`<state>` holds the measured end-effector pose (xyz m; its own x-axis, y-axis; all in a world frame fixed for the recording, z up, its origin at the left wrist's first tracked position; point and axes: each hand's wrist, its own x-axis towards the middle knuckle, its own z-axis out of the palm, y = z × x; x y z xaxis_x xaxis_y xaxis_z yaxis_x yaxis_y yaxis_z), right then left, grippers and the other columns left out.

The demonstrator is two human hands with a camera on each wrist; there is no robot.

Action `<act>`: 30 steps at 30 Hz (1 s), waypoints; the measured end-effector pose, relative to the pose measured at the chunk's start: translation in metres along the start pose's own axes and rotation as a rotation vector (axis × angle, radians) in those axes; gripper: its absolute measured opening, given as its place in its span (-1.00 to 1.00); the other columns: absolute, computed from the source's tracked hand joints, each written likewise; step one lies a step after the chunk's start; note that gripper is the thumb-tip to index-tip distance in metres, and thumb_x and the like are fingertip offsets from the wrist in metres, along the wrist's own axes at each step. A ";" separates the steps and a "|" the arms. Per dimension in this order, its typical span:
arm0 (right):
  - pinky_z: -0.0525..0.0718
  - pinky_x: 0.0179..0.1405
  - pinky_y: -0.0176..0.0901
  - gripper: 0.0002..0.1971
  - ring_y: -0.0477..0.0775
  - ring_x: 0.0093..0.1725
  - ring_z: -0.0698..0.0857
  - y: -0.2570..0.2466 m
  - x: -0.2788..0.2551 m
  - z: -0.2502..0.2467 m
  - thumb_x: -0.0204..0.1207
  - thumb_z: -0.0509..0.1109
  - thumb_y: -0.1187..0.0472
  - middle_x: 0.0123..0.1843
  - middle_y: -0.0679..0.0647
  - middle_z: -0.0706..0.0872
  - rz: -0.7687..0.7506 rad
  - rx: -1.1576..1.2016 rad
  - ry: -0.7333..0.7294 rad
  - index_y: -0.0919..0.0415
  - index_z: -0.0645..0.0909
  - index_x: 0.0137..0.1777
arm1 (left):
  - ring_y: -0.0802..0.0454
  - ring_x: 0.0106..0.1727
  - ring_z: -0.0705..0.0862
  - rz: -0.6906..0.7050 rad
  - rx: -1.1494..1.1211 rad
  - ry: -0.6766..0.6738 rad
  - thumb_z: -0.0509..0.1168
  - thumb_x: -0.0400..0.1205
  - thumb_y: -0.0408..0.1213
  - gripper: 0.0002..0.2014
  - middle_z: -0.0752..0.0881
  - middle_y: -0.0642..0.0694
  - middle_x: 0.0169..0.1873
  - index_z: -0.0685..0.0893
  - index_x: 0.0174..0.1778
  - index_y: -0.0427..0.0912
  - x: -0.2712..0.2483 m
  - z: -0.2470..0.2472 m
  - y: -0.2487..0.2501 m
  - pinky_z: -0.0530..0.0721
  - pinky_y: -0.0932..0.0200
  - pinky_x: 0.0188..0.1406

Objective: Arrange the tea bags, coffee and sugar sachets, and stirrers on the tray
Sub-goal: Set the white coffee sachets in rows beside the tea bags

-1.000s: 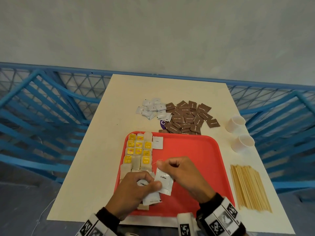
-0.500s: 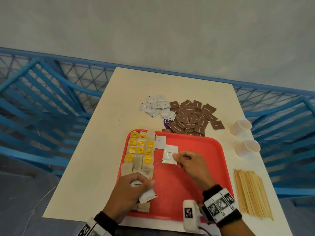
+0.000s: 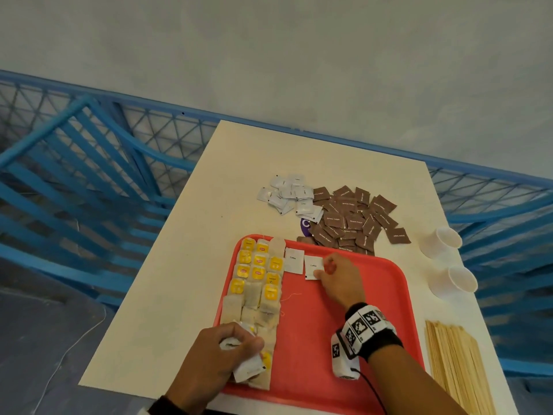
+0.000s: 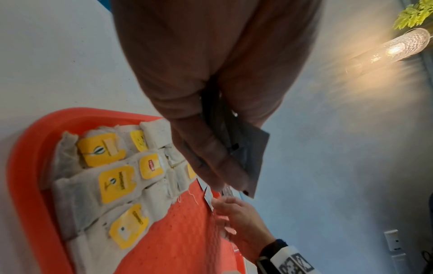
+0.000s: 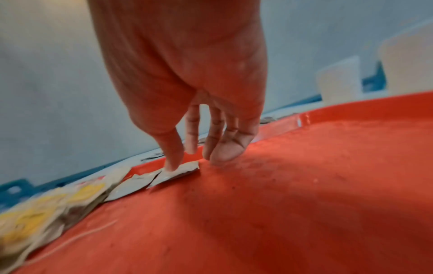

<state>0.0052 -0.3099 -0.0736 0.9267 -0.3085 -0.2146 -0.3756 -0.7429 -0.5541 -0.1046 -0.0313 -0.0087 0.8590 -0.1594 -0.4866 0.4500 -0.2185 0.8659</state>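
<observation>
A red tray (image 3: 386, 298) lies at the table's near edge, with rows of tea bags (image 3: 257, 283) along its left side. Two white coffee sachets sit side by side at its far edge, the first sachet (image 3: 294, 260) next to the tea bags. My right hand (image 3: 323, 271) presses the second sachet (image 3: 312, 266) flat with a straight fingertip (image 5: 172, 165), its other fingers resting on the tray (image 5: 304, 185). My left hand (image 3: 251, 342) hovers over the near tea bags and grips a small bundle of white sachets (image 3: 248, 366), which looks dark (image 4: 248, 157) in the left wrist view.
Beyond the tray lie a heap of white sachets (image 3: 290, 196) and a larger heap of brown sugar sachets (image 3: 353, 220). Two white cups (image 3: 443, 241) stand at the right, with wooden stirrers (image 3: 457, 363) near the front right corner. A blue railing (image 3: 89, 163) surrounds the table.
My right hand carried one coffee sachet from the left hand's bundle to the tray's far edge and laid it beside the first. My left hand sank toward the near tea bags.
</observation>
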 end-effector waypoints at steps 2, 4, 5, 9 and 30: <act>0.57 0.31 -0.01 -0.67 0.05 0.25 0.58 -0.001 -0.003 0.006 0.50 0.54 0.11 0.23 0.00 0.62 -0.125 -0.116 -0.108 -0.02 0.70 0.26 | 0.20 -0.35 0.73 -0.005 0.001 0.004 0.59 0.44 -0.20 -0.82 0.83 -0.15 -0.30 0.82 -0.36 -0.24 0.001 0.001 0.000 0.61 0.35 -0.38; 0.57 0.32 0.02 -0.64 0.10 0.30 0.57 -0.003 -0.003 0.009 0.54 0.50 0.12 0.28 0.05 0.59 -0.153 -0.162 -0.120 -0.03 0.69 0.34 | 0.20 -0.35 0.74 -0.017 -0.007 0.002 0.59 0.43 -0.20 -0.83 0.83 -0.15 -0.30 0.82 -0.36 -0.23 0.002 0.002 0.001 0.62 0.35 -0.40; 0.58 0.29 0.02 -0.65 0.12 0.29 0.58 -0.003 -0.002 0.009 0.55 0.49 0.12 0.27 0.06 0.60 -0.161 -0.165 -0.101 -0.03 0.70 0.34 | 0.19 -0.34 0.75 -0.022 -0.015 -0.005 0.59 0.42 -0.18 -0.82 0.84 -0.15 -0.29 0.83 -0.36 -0.22 0.002 0.003 0.002 0.63 0.34 -0.39; 0.63 0.23 0.05 -0.67 0.13 0.26 0.61 -0.005 0.001 0.011 0.53 0.50 0.08 0.22 0.05 0.61 -0.134 -0.143 -0.069 -0.05 0.72 0.30 | 0.13 -0.29 0.78 -0.038 -0.052 -0.013 0.58 0.27 0.00 -0.69 0.84 -0.18 -0.24 0.83 -0.34 -0.21 0.003 0.003 0.002 0.69 0.26 -0.33; 0.46 -0.44 -0.34 -0.63 -0.14 -0.52 0.55 -0.067 -0.169 -0.066 0.47 0.54 -0.09 -0.53 0.03 0.68 -0.163 0.573 -0.400 0.11 0.63 -0.43 | -0.16 0.11 0.81 0.152 -0.459 -0.050 0.54 0.49 -0.33 -0.68 0.76 -0.12 0.17 0.78 0.16 -0.02 -0.015 0.037 0.046 0.81 -0.10 -0.05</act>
<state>-0.1272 -0.2472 0.0525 0.9449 0.1025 -0.3110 -0.2690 -0.2986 -0.9157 -0.1054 -0.0751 0.0340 0.9156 -0.2048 -0.3462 0.3914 0.2561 0.8839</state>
